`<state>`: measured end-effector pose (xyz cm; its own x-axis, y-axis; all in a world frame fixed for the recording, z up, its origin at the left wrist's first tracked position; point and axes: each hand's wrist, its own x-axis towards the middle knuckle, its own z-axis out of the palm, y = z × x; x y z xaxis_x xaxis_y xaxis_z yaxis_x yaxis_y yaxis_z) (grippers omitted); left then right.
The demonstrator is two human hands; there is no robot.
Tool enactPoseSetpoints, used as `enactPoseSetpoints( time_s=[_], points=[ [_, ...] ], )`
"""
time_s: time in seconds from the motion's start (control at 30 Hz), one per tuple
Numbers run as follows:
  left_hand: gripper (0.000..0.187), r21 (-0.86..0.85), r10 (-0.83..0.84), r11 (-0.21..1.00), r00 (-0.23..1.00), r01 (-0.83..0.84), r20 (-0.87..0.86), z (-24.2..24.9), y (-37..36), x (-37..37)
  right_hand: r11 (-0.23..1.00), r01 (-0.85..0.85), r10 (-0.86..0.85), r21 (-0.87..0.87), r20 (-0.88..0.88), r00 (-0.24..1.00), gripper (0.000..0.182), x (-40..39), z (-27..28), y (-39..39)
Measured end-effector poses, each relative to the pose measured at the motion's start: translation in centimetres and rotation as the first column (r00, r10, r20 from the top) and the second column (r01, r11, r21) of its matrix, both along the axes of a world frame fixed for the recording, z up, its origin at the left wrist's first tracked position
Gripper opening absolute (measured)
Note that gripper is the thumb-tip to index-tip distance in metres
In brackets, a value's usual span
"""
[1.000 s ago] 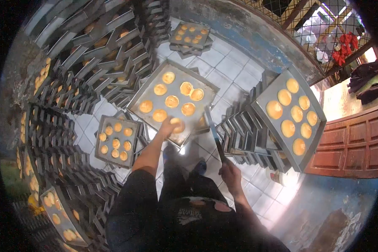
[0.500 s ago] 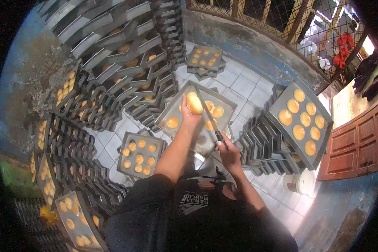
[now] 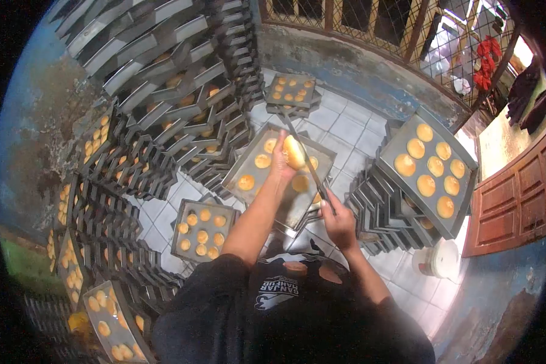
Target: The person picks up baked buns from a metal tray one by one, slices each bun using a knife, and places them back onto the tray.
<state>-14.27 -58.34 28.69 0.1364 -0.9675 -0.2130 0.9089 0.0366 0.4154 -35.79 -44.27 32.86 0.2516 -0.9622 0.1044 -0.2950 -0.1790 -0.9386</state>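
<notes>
In my left hand [image 3: 279, 162] is a round golden bun [image 3: 295, 153], tilted on its side over a metal tray [image 3: 237, 179]. My right hand [image 3: 338, 223] grips the dark handle of a long knife [image 3: 313, 171]. Its narrow blade slants up and left past the bun's right side, overlapping the bun's edge in this view. Beneath both hands, several more buns lie in the tray, such as the bun [image 3: 246, 182] near its left corner.
Tall zigzag stacks of metal trays [image 3: 164, 91] crowd the left. To the right stands another stack topped by a bun tray [image 3: 399, 178]. Smaller bun trays sit on the tiled floor at the left [image 3: 182, 233] and back [image 3: 279, 102]. A white bucket [image 3: 446, 258] is at lower right.
The bun has turned from facing up to tilted on its side, slightly lower and to the right. My right hand has moved a little right with the knife. The view has shifted slightly.
</notes>
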Motion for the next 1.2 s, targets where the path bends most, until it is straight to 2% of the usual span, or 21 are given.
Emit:
enactPoseSetpoints(
  time_s=[0.03, 0.1, 0.13, 0.2, 0.27, 0.33, 0.37, 0.43, 0.47, 0.53, 0.6, 0.67, 0.7, 0.73, 0.8, 0.87, 0.93, 1.07, 1.13, 1.17, 1.2],
  points=[
    [0.046, -0.031, -0.060, 0.998, 0.995, 0.063, 0.074, 0.1, 0.4, -1.0, 1.000, 0.008, -0.008, 0.009, 0.002, 1.000, 0.043, -0.1, 1.1, -0.5],
    [0.045, -0.030, -0.072, 0.997, 0.997, 0.073, 0.017, -0.8, 0.2, -1.8, 0.999, -0.043, 0.043, 0.007, 0.033, 0.999, 0.043, -0.2, 2.7, -1.7],
    [0.045, -0.038, -0.076, 0.997, 0.996, 0.074, -0.044, -1.1, 0.0, -2.0, 0.999, -0.041, 0.040, 0.012, 0.035, 0.999, 0.043, -0.5, 2.2, -1.6],
    [0.043, -0.024, -0.003, 1.000, 0.999, 0.003, -0.035, -1.1, -0.4, -0.8, 0.995, -0.060, 0.059, -0.080, -0.012, 0.998, 0.042, -1.3, 0.8, -1.5],
    [0.042, -0.027, 0.063, 0.998, 0.998, -0.064, -0.012, -0.9, -0.4, 1.1, 0.994, -0.076, 0.077, -0.076, 0.001, 0.997, 0.041, -2.2, -0.3, -0.1],
    [0.042, -0.065, 0.050, 0.997, 0.997, -0.046, 0.056, -0.2, 1.1, 0.2, 0.999, -0.045, 0.044, -0.004, -0.085, 0.995, 0.041, -2.8, -1.9, 0.6],
    [0.042, 0.003, 0.006, 1.000, 0.996, -0.006, 0.091, -0.7, 1.5, -1.1, 0.999, -0.040, 0.040, 0.006, -0.084, 0.996, 0.041, -2.6, -1.8, 0.3],
    [0.042, 0.050, -0.123, 0.992, 0.990, 0.120, 0.067, -0.3, 3.2, -4.0, 0.998, -0.056, 0.058, -0.019, 0.094, 0.994, 0.042, -1.9, -0.9, -1.4],
    [0.042, 0.053, -0.124, 0.991, 0.990, 0.121, 0.066, -0.5, 3.4, -4.3, 0.998, -0.055, 0.056, -0.016, 0.093, 0.994, 0.042, -1.7, 0.0, -1.9],
    [0.043, 0.022, -0.079, 0.997, 0.996, 0.078, 0.030, -1.4, 3.2, -4.2, 0.992, -0.070, 0.074, 0.101, -0.032, 0.997, 0.042, -1.6, 2.1, -2.5],
    [0.043, 0.066, -0.005, 0.998, 0.999, 0.001, 0.053, -2.7, 2.3, -1.7, 0.994, -0.102, 0.102, 0.035, 0.002, 0.995, 0.042, -2.7, 0.4, -1.3],
    [0.048, -0.066, -0.010, 0.998, 0.989, 0.020, 0.148, -2.1, 2.9, 0.7, 0.984, -0.175, 0.167, -0.030, -0.188, 0.968, 0.041, -3.9, -0.5, 0.1],
    [0.044, -0.042, 0.058, 0.998, 0.968, -0.049, 0.244, -2.1, 3.1, 0.8, 0.984, -0.166, 0.171, 0.060, -0.096, 0.981, 0.042, -4.0, -0.4, 0.8],
    [0.044, -0.040, 0.057, 0.998, 0.967, -0.048, 0.247, -2.2, 3.4, 0.4, 0.984, -0.165, 0.171, 0.061, -0.092, 0.981, 0.042, -3.9, -0.3, 0.7],
    [0.040, -0.025, 0.017, 1.000, 0.891, -0.007, 0.453, -2.9, 4.2, -1.7, 0.980, -0.152, 0.154, 0.132, -0.005, 0.988, 0.044, -3.5, 0.2, 0.0],
    [0.036, -0.025, 0.002, 1.000, 0.888, 0.011, 0.459, -3.5, 4.4, -3.6, 0.985, -0.149, 0.146, 0.082, 0.044, 0.988, 0.045, -2.6, 0.4, -1.4],
    [0.035, 0.002, 0.047, 0.999, 0.934, -0.052, 0.354, -3.7, 4.0, -3.6, 0.975, -0.140, 0.148, 0.173, -0.034, 0.988, 0.044, -2.3, 1.4, -2.1],
    [0.037, -0.016, 0.069, 0.998, 0.946, -0.067, 0.317, -1.8, 4.9, 0.4, 0.977, -0.198, 0.205, 0.084, -0.075, 0.976, 0.042, -5.0, 0.5, 1.3],
    [0.035, -0.031, 0.070, 0.997, 0.946, -0.064, 0.316, -2.6, 5.2, 0.7, 0.959, -0.212, 0.232, 0.186, -0.093, 0.968, 0.041, -5.4, -0.4, 1.4],
    [0.034, 0.014, 0.057, 0.998, 0.929, -0.066, 0.366, -2.0, 6.0, -0.8, 0.975, -0.221, 0.223, 0.034, -0.082, 0.971, 0.041, -5.1, -1.8, 0.8],
    [0.033, 0.062, 0.034, 0.996, 0.910, -0.066, 0.413, -2.1, 6.4, -2.5, 0.974, -0.223, 0.225, 0.031, -0.048, 0.973, 0.041, -4.8, -1.2, 0.3]
  ],
)
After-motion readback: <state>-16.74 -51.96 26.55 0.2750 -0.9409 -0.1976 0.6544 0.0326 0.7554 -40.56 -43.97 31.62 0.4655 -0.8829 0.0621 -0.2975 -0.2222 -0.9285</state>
